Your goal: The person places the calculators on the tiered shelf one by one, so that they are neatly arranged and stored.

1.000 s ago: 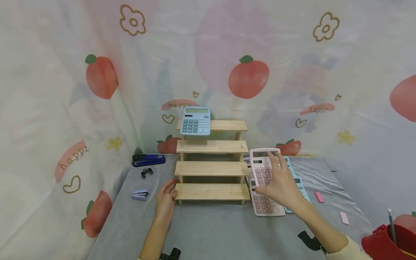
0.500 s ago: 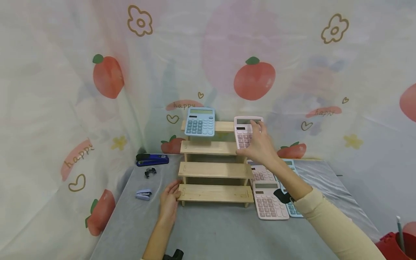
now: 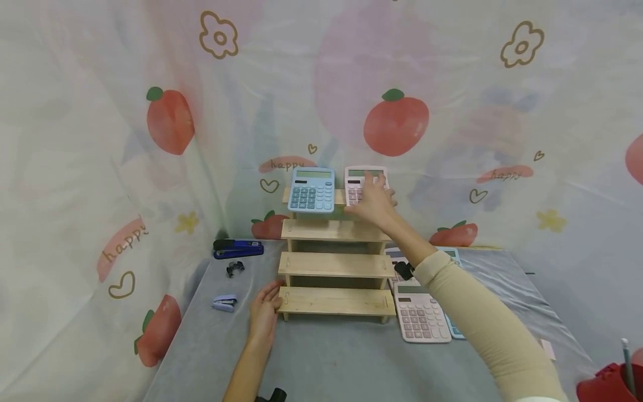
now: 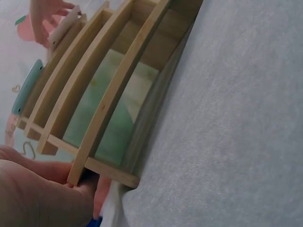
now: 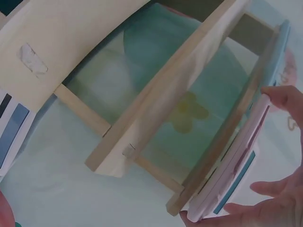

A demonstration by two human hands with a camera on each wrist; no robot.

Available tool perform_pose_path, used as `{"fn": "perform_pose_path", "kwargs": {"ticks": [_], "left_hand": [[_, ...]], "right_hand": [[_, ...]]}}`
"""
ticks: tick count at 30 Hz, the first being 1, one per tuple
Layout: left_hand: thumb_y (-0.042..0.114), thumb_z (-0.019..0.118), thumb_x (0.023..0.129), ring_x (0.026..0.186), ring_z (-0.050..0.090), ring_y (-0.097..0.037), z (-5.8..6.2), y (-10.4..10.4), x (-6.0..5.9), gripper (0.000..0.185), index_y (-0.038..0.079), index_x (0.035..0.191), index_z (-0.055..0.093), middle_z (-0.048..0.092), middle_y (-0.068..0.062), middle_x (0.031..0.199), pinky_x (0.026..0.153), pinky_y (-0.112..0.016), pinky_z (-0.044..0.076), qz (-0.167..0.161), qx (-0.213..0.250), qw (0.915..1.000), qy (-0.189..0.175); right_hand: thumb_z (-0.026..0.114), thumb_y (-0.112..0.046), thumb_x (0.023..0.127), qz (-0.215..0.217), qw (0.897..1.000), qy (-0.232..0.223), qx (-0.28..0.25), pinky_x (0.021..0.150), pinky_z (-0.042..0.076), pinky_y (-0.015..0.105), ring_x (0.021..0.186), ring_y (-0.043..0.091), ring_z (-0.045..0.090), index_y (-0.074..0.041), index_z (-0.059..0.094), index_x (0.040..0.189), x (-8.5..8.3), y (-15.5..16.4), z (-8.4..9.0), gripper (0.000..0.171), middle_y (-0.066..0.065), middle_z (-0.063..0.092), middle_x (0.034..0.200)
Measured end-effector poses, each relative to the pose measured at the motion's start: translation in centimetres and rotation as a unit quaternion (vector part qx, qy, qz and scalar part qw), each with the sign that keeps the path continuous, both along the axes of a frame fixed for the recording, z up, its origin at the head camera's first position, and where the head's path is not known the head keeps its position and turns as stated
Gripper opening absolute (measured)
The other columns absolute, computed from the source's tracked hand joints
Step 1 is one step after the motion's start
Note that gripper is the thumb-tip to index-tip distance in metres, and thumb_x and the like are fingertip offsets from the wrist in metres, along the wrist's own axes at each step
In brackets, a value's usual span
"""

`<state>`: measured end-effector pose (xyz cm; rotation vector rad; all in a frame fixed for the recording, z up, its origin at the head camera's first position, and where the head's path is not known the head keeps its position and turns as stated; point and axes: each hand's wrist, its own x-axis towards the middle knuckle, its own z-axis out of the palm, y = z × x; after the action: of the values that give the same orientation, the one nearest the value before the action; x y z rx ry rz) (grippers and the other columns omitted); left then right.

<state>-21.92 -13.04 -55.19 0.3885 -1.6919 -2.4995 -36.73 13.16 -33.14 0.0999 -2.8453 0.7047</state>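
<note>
A four-tier wooden step shelf (image 3: 336, 301) stands on the grey cloth. My left hand (image 3: 263, 315) grips the left end of its lowest step, thumb and fingers around the board (image 4: 102, 106) in the left wrist view. Up at the top tier, my right hand (image 3: 374, 201) holds a pink calculator (image 3: 354, 187) by its edges, covering much of its keys. In the right wrist view this calculator (image 5: 232, 163) leans along the top board, thumb at one edge and fingers near the other. A light blue calculator (image 3: 311, 192) leans on the same tier, just to its left.
Left of the shelf lie a dark blue stapler (image 3: 238, 248), a small black object (image 3: 235, 268) and a small lavender stapler (image 3: 224, 302). Pink calculators (image 3: 423, 324) and light blue ones (image 3: 454, 329) lie to the right, partly under my sleeve. A red container (image 3: 605, 385) holds a pencil.
My right hand has carried the pink calculator from the pile right of the shelf up and left to the top tier. My left hand keeps its grip on the lowest step.
</note>
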Motion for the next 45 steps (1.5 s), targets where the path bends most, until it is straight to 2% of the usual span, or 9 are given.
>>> {"fn": "perform_pose_path", "kwargs": {"ticks": [7, 12, 15, 18, 21, 25, 35, 39, 45], "left_hand": [[-0.018, 0.045, 0.091, 0.146, 0.04, -0.037, -0.1, 0.2, -0.3, 0.053, -0.013, 0.144, 0.047, 0.048, -0.032, 0.152, 0.091, -0.02, 0.05, 0.009, -0.003, 0.9999, 0.004], [-0.019, 0.045, 0.09, 0.145, 0.041, -0.037, -0.2, 0.3, -0.3, 0.053, -0.014, 0.142, 0.049, 0.049, -0.033, 0.15, 0.091, -0.02, 0.05, 0.012, -0.003, 0.9999, 0.008], [-0.018, 0.045, 0.091, 0.144, 0.042, -0.036, -0.3, 0.2, -0.2, 0.053, -0.013, 0.143, 0.048, 0.049, -0.033, 0.15, 0.091, -0.02, 0.05, 0.014, -0.003, 0.9999, 0.007], [-0.017, 0.046, 0.092, 0.145, 0.041, -0.037, -0.3, 0.4, -0.1, 0.053, -0.013, 0.144, 0.047, 0.048, -0.033, 0.151, 0.092, -0.021, 0.05, 0.013, -0.004, 0.9999, 0.009], [-0.017, 0.045, 0.092, 0.145, 0.041, -0.038, -0.2, 0.5, -0.1, 0.052, -0.013, 0.144, 0.047, 0.048, -0.034, 0.151, 0.093, -0.021, 0.049, 0.014, 0.0, 0.9998, 0.012], [-0.017, 0.045, 0.092, 0.145, 0.042, -0.037, -0.1, 0.3, 0.0, 0.052, -0.013, 0.143, 0.048, 0.048, -0.033, 0.15, 0.091, -0.02, 0.05, 0.015, 0.002, 0.9999, 0.008], [-0.017, 0.045, 0.092, 0.146, 0.04, -0.035, 0.2, -0.1, 0.0, 0.053, -0.012, 0.144, 0.048, 0.046, -0.032, 0.153, 0.093, -0.02, 0.05, 0.006, -0.001, 0.9999, -0.012], [-0.016, 0.046, 0.093, 0.146, 0.041, -0.034, 0.2, -0.1, 0.1, 0.051, -0.011, 0.144, 0.049, 0.046, -0.031, 0.154, 0.092, -0.02, 0.05, 0.004, -0.002, 0.9999, -0.012], [-0.015, 0.046, 0.095, 0.146, 0.04, -0.034, 0.2, 0.0, 0.3, 0.051, -0.011, 0.146, 0.048, 0.046, -0.03, 0.155, 0.093, -0.021, 0.05, -0.003, -0.004, 0.9999, -0.011]], "right_hand": [[0.088, -0.048, 0.077, -0.007, 1.0, 0.006, 0.012, 0.101, 0.037, 0.075, 0.133, 0.068, 0.035, -0.006, 0.025, 0.163, -1.1, -0.1, -0.8, 0.115, 0.03, 0.021, 0.164], [0.085, -0.057, 0.077, 0.012, 0.999, 0.028, 0.012, 0.104, 0.034, 0.077, 0.144, 0.061, 0.029, -0.007, 0.03, 0.163, -0.7, 0.7, -1.4, 0.113, 0.027, 0.021, 0.167], [0.083, -0.057, 0.08, 0.036, 0.998, 0.049, 0.0, 0.108, 0.031, 0.075, 0.149, 0.053, 0.026, -0.007, 0.032, 0.162, 0.6, 1.6, -1.7, 0.109, 0.027, 0.021, 0.168], [0.081, -0.053, 0.085, 0.057, 0.996, 0.065, -0.006, 0.113, 0.028, 0.071, 0.151, 0.048, 0.026, -0.004, 0.034, 0.16, 2.9, 3.0, -2.0, 0.102, 0.027, 0.022, 0.167], [0.081, -0.049, 0.087, 0.075, 0.994, 0.077, -0.014, 0.114, 0.029, 0.069, 0.149, 0.047, 0.029, -0.001, 0.037, 0.158, 5.5, 4.4, -2.7, 0.096, 0.027, 0.026, 0.165], [0.081, -0.048, 0.088, 0.084, 0.993, 0.085, -0.01, 0.109, 0.035, 0.071, 0.147, 0.049, 0.032, -0.001, 0.039, 0.156, 8.5, 6.7, -4.2, 0.092, 0.027, 0.028, 0.164], [0.082, -0.042, 0.089, 0.055, 0.997, 0.057, 0.018, 0.102, 0.039, 0.075, 0.139, 0.056, 0.038, 0.004, 0.044, 0.152, 14.4, 13.6, -9.5, 0.087, 0.032, 0.033, 0.159], [0.083, -0.044, 0.087, 0.044, 0.998, 0.037, 0.032, 0.096, 0.041, 0.076, 0.133, 0.059, 0.042, 0.005, 0.046, 0.148, 16.1, 16.7, -12.6, 0.087, 0.035, 0.033, 0.156], [0.092, -0.045, 0.075, 0.043, 0.998, 0.017, 0.046, 0.095, 0.04, 0.076, 0.13, 0.06, 0.04, 0.005, 0.047, 0.146, 17.9, 21.7, -17.9, 0.098, 0.038, 0.032, 0.152]]}}
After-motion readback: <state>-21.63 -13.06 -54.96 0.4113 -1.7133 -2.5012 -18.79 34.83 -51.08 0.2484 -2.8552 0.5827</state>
